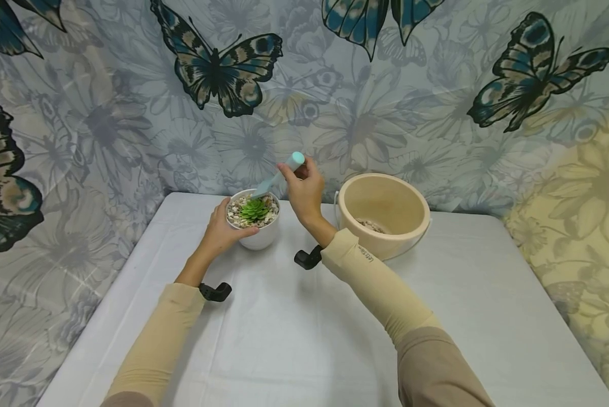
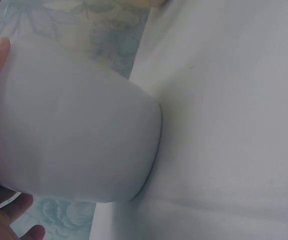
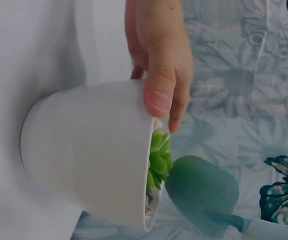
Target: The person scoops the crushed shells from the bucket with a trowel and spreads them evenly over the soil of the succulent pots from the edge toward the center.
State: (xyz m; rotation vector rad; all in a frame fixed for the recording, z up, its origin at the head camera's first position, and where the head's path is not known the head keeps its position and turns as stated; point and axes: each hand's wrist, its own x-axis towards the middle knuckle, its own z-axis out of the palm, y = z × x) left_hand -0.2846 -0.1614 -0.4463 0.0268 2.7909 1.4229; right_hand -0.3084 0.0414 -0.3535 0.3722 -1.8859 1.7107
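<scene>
A white pot [image 1: 258,240] stands at the far side of the table, filled with small pebbles [image 1: 236,213] around a green succulent [image 1: 255,210]. My left hand [image 1: 221,229] grips the pot, its thumb near the rim in the right wrist view and its fingers round the far side. Above and to the right, my right hand [image 1: 306,189] holds a light blue hand trowel [image 1: 297,160] by its handle. The trowel's blade [image 3: 201,187] slants down behind the succulent at the pot's mouth. Whether it touches the pebbles I cannot tell.
Right of the pot stands a cream bucket [image 1: 385,249] with a thin handle and some pebbles [image 1: 370,225] at its bottom. White cloth [image 1: 273,339] covers the table. A butterfly-patterned fabric [image 1: 294,73] hangs directly behind the table's back edge.
</scene>
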